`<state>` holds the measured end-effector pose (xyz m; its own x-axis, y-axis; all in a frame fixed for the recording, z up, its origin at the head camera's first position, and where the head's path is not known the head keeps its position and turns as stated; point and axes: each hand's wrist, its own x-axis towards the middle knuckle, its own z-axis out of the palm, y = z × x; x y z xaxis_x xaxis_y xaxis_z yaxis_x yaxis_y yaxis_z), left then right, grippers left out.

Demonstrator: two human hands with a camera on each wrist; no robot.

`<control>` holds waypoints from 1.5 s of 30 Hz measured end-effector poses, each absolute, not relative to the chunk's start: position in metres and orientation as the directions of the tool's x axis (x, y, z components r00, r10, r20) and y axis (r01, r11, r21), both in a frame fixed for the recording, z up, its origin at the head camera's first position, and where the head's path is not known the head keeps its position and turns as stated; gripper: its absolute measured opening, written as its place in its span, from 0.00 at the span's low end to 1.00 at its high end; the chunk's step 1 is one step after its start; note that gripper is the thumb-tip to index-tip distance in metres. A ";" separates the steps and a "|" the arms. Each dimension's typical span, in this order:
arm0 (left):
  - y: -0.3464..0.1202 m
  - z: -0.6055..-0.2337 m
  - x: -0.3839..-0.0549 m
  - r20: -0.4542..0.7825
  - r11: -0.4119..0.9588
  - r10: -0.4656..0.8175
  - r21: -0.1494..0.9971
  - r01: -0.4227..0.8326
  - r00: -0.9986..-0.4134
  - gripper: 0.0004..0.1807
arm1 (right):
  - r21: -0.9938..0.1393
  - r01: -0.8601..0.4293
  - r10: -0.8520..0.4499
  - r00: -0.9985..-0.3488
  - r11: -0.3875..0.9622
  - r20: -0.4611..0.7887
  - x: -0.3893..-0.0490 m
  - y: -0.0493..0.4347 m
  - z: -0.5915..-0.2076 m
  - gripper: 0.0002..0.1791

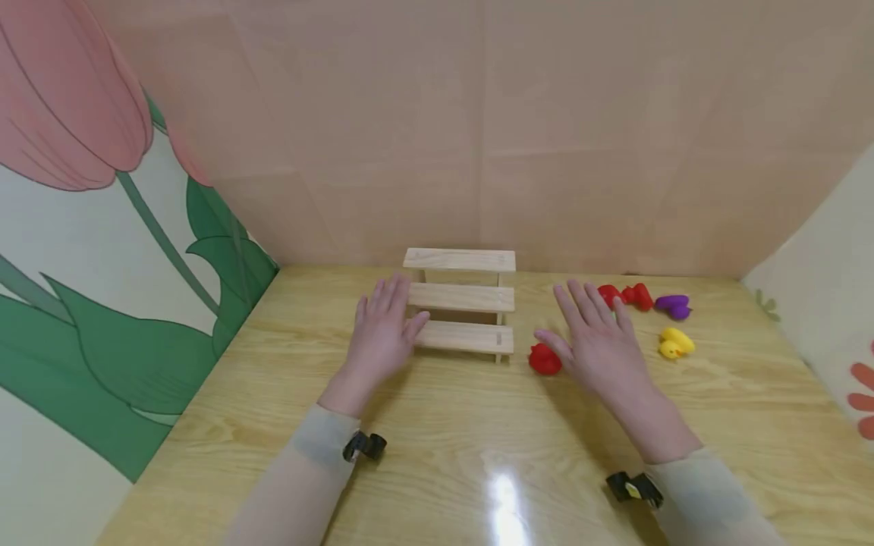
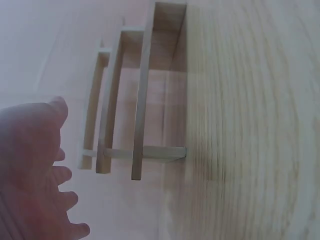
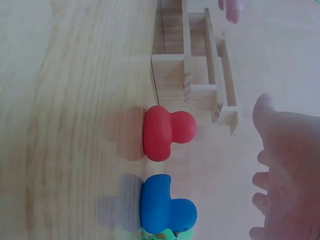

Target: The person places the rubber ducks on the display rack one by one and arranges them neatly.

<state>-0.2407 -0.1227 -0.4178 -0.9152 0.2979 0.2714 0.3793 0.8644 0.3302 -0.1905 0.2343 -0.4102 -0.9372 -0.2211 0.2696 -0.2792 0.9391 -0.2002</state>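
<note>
A small three-step wooden rack (image 1: 460, 297) stands on the table. My left hand (image 1: 381, 331) is held with straight fingers beside its left end; in the left wrist view a gap shows between the hand (image 2: 35, 170) and the rack (image 2: 142, 100). My right hand (image 1: 604, 349), fingers spread, hovers over the table to the right of the rack. Just left of its thumb sits a red rubber duck (image 1: 545, 359). In the right wrist view a blue rubber duck (image 3: 162, 205) stands beside the red one, with something green partly showing at the bottom edge. Neither hand holds anything.
Behind and right of my right hand are several red toys (image 1: 638, 296), a purple toy pair (image 1: 674, 306) and a yellow duck (image 1: 676, 343). A pink backdrop (image 1: 478, 136) closes off the rear, with side panels left and right.
</note>
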 end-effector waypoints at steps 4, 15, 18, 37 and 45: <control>-0.126 -0.420 -0.244 0.255 0.838 0.274 0.410 0.360 -0.927 0.44 | -0.216 -0.280 -0.222 -0.940 0.935 0.258 -0.192 0.237 -0.411 0.50; -0.127 -0.436 -0.260 0.228 0.754 0.231 0.572 0.322 -0.946 0.44 | -0.259 -0.268 -0.210 -0.950 0.928 0.231 -0.191 0.246 -0.419 0.50; -0.128 -0.441 -0.262 0.215 0.744 0.224 0.592 0.309 -0.951 0.43 | -0.279 -0.257 -0.202 -0.956 0.925 0.213 -0.189 0.249 -0.422 0.50; -0.129 -0.460 -0.278 0.124 0.555 0.159 0.809 0.193 -0.979 0.42 | -0.377 -0.266 -0.227 -0.963 0.887 0.144 -0.187 0.256 -0.433 0.53; -0.128 -0.464 -0.282 0.143 0.481 0.134 0.856 0.190 -0.981 0.41 | -0.401 -0.332 -0.282 -0.942 0.854 0.179 -0.191 0.255 -0.436 0.49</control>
<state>-0.2816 -0.1284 -0.4642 -0.9807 0.1340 0.1426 0.1902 0.4810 0.8558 -0.1908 0.2547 -0.4365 -0.9425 -0.2824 0.1789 -0.3319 0.8540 -0.4006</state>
